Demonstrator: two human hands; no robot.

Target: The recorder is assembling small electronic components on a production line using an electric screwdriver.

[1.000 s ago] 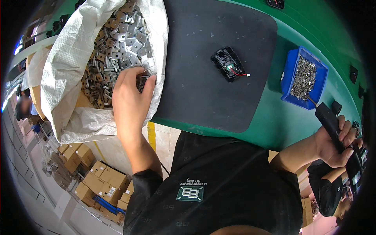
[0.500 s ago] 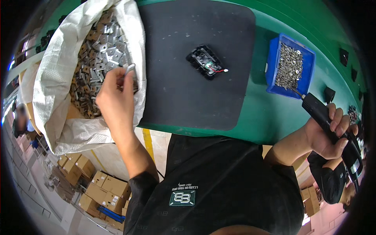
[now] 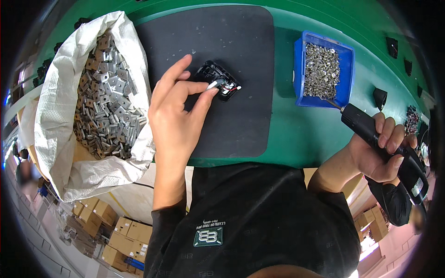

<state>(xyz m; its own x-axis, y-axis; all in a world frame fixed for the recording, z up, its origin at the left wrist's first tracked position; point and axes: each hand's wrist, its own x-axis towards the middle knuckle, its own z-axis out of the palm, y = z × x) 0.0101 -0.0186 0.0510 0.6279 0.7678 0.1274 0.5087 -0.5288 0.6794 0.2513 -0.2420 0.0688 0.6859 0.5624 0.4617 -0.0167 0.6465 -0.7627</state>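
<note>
My left hand (image 3: 176, 113) pinches a small metal plate (image 3: 212, 85) between thumb and forefinger, the other fingers raised. It is held right over a black plastic housing (image 3: 214, 69) whose inner side shows a red wire and a white connector. That housing lies on the dark mat (image 3: 236, 125). My right hand (image 3: 378, 150) is wrapped round a black electric screwdriver (image 3: 359, 121). The tool's bit reaches over the near wall of a blue bin (image 3: 299, 69) and its tip is among the screws (image 3: 321, 69).
At the left, an open white woven sack (image 3: 55, 125) holds many small metal plates (image 3: 109, 102). Small black parts (image 3: 380, 98) stand on the green table (image 3: 289, 134) at the right. Cardboard boxes (image 3: 127, 241) are stacked on the floor. Another person's dark sleeve (image 3: 394, 201) shows at the right.
My left hand has moved right, from the sack to the black housing, carrying the metal plate. The right hand still keeps the screwdriver's tip in the blue bin. The whole view has shifted somewhat.
</note>
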